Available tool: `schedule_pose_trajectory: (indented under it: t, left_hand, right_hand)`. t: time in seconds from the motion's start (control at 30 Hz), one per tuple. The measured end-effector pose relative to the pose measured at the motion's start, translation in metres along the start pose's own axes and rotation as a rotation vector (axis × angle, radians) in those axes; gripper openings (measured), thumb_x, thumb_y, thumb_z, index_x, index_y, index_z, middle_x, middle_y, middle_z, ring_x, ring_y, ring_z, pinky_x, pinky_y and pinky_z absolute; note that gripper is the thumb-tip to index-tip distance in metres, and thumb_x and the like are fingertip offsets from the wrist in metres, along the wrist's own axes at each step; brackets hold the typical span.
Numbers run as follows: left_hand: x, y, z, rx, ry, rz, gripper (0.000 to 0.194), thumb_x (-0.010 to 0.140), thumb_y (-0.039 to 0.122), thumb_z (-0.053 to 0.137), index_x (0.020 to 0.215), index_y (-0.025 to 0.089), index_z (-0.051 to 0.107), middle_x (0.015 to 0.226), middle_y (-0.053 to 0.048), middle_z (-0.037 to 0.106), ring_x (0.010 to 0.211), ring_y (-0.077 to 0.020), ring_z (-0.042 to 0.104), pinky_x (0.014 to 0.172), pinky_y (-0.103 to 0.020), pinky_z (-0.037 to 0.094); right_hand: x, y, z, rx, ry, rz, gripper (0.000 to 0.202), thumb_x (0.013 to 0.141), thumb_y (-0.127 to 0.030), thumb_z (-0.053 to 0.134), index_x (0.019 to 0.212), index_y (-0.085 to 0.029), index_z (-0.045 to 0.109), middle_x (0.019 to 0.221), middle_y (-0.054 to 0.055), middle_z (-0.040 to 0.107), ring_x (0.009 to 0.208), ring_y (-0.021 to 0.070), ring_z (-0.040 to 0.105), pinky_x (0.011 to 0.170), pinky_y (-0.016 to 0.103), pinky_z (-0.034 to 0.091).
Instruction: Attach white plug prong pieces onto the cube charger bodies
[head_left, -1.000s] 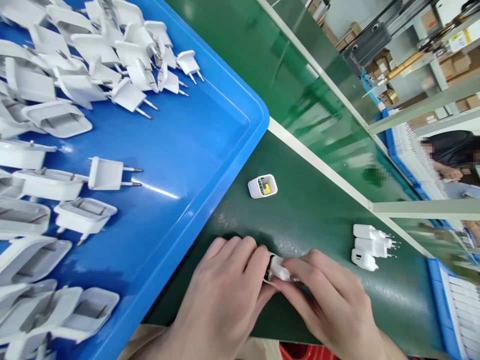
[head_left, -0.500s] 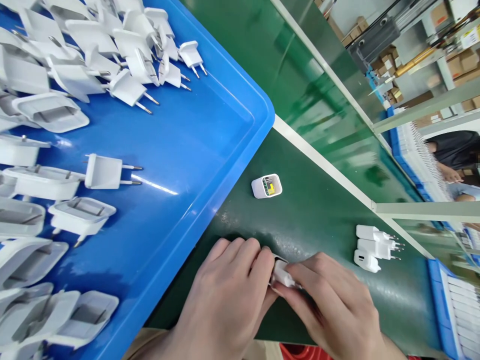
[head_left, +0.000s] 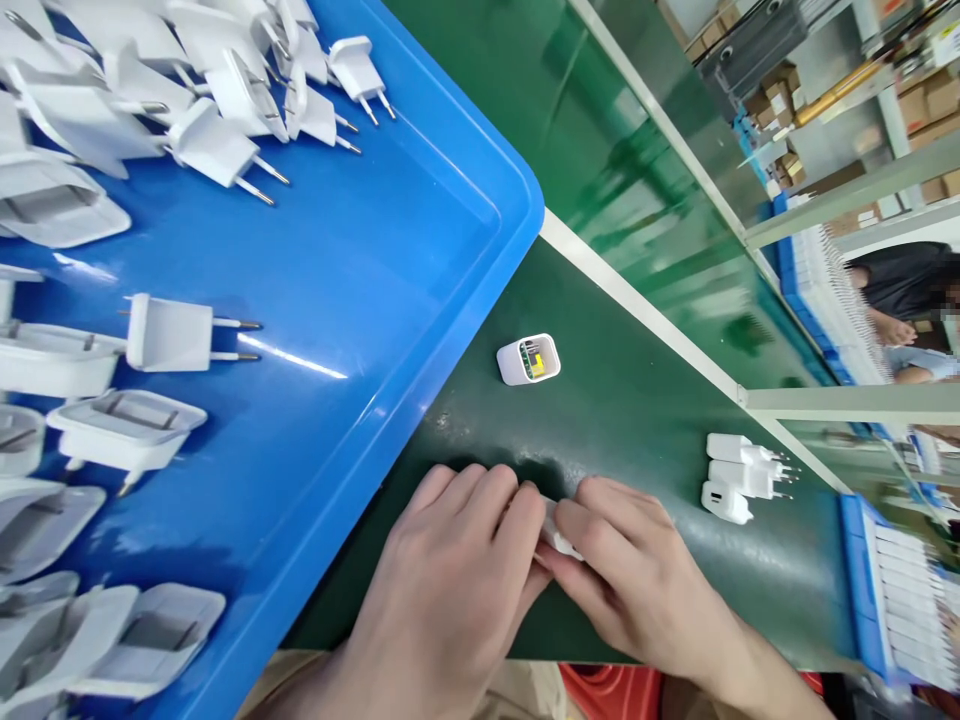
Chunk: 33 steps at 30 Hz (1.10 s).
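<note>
Finished chargers (head_left: 739, 477): three are sitting together at the right of the green table (head_left: 637, 400), pins pointing right; we are judging these done.
Open case (head_left: 511, 367): one is lying beyond our hands, showing a circuit board (head_left: 524, 358) and a yellow part (head_left: 538, 364); we are counting it as left to do.
Plug caps (head_left: 169, 333): many are lying in the blue tray (head_left: 420, 250) at the left, seemingly unused.
Hands: our left hand (head_left: 461, 570) and right hand (head_left: 645, 570) are meeting, both pinching one white charger (head_left: 556, 532) at the near side.
Charger look: it is showing a smooth side; our fingers are hiding the rest, so we cannot tell whether it is closed.
</note>
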<state>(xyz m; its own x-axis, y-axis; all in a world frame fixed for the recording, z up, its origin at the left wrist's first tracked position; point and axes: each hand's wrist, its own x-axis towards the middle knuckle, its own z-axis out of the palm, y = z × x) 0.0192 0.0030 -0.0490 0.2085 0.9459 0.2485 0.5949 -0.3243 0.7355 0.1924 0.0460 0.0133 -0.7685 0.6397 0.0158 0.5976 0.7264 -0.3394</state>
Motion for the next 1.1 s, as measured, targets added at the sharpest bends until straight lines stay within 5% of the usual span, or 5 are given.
schedule_pose_trajectory:
  t: [0.3, 0.43, 0.8, 0.97, 1.1]
  left_hand:
    - [0.0, -0.006, -0.002, 0.207, -0.019, 0.062, 0.016, 0.094, 0.021, 0.063, 0.084, 0.021, 0.051, 0.081, -0.001, 0.056, 0.074, -0.0238, 0.053, 0.071, -0.037, 0.035]
    - [0.003, -0.019, 0.002, 0.311, 0.059, 0.18, 0.026, 0.101, 0.041, 0.056, 0.111, 0.018, 0.056, 0.094, -0.006, 0.065, 0.081, -0.0247, 0.061, 0.072, -0.037, 0.039]
    - [0.005, -0.033, 0.009, 0.291, 0.14, 0.28, 0.048, 0.109, 0.056, 0.031, 0.117, 0.019, 0.061, 0.098, -0.007, 0.067, 0.084, -0.0246, 0.063, 0.077, -0.038, 0.038]
    - [0.004, -0.041, 0.01, 0.266, 0.107, 0.295, 0.053, 0.109, 0.055, 0.026, 0.109, 0.022, 0.068, 0.106, -0.008, 0.071, 0.095, -0.0274, 0.066, 0.078, -0.039, 0.041]
    - [-0.001, -0.053, 0.015, 0.245, 0.07, 0.239, 0.042, 0.105, 0.055, 0.04, 0.111, 0.025, 0.07, 0.112, -0.008, 0.072, 0.096, -0.0271, 0.067, 0.077, -0.037, 0.045]
  right_hand:
    - [-0.001, 0.001, 0.013, 0.006, -0.014, 0.044, 0.025, 0.112, -0.032, 0.04, 0.094, -0.021, 0.053, 0.086, 0.0, 0.049, 0.07, 0.0134, 0.047, 0.062, 0.026, 0.036]
    - [-0.008, 0.003, 0.004, -0.13, 0.03, 0.082, 0.025, 0.111, -0.036, 0.041, 0.095, -0.021, 0.053, 0.087, -0.001, 0.054, 0.068, 0.0131, 0.05, 0.059, 0.027, 0.033]
    - [-0.201, 0.075, -0.008, -0.261, 0.432, 0.837, 0.041, 0.106, -0.057, 0.043, 0.089, -0.022, 0.055, 0.069, -0.001, 0.06, 0.058, 0.0171, 0.056, 0.057, 0.028, 0.042]
    - [-0.223, 0.126, -0.018, -0.381, 0.623, 0.932, 0.05, 0.103, -0.064, 0.041, 0.106, -0.017, 0.06, 0.072, 0.002, 0.061, 0.058, 0.0196, 0.058, 0.057, 0.031, 0.048]
    - [-0.215, 0.123, -0.022, -0.527, 0.673, 0.891, 0.049, 0.103, -0.059, 0.046, 0.117, -0.016, 0.064, 0.097, 0.011, 0.059, 0.086, 0.0255, 0.06, 0.079, 0.04, 0.053]
